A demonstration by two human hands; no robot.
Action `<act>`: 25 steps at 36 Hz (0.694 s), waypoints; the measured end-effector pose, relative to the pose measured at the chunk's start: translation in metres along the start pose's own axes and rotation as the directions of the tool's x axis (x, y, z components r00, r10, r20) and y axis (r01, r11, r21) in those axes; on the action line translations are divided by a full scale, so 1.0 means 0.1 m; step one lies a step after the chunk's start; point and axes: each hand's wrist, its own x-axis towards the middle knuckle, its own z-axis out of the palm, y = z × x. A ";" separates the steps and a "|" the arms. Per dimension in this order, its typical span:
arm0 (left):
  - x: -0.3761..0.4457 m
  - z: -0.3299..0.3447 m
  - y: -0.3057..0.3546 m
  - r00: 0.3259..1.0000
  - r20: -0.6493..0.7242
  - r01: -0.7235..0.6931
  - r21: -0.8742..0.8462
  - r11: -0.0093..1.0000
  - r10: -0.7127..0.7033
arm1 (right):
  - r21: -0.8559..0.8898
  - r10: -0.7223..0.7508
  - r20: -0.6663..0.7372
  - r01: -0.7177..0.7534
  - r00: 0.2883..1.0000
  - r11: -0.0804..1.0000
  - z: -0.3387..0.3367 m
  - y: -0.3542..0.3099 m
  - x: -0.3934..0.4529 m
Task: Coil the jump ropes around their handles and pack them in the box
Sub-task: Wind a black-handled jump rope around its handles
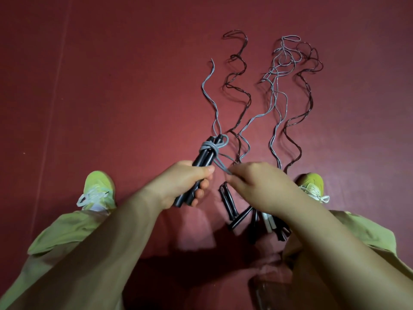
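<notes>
A pair of black handles (pixel 202 163) is gripped in the left hand (pixel 181 184), fingers curled round the lower part, the upper ends raised above the red floor (pixel 111 86). A few turns of grey rope (pixel 211 148) are already wound round the handles near their top, and the free length trails away up the floor. That same rope is pinched between thumb and fingertips of the right hand (pixel 257 184), just beside the left thumb. The step in hand is judged to be the coiling of the 1st rope, with only a small share of its length taken up. The next move calls for the pinched length to be carried round the handles again under light tension, each turn laid beside the last, while the handles are held steady. The other ropes, dark (pixel 237 86) and grey (pixel 279 70), lie wavy and partly tangled on the floor, well apart from the wound pair, and their handles (pixel 230 206) are bunched below the right forearm. No box can be made out with certainty.
</notes>
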 end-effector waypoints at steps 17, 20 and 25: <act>-0.15 0.29 -0.08 0.824 0.467 -0.016 0.587 0.809 -0.322 | 0.551 -0.225 0.244 0.056 0.943 0.833 -0.27 0.12 -0.06; -0.17 0.28 -0.05 0.764 0.563 -0.047 0.536 0.843 -0.315 | 0.701 -0.264 0.308 -0.030 0.914 0.713 -0.18 0.18 0.01; -0.17 0.17 -0.04 0.703 0.671 -0.045 0.370 0.928 -0.234 | 0.888 -0.266 0.269 -0.132 0.926 0.440 -0.02 0.22 0.04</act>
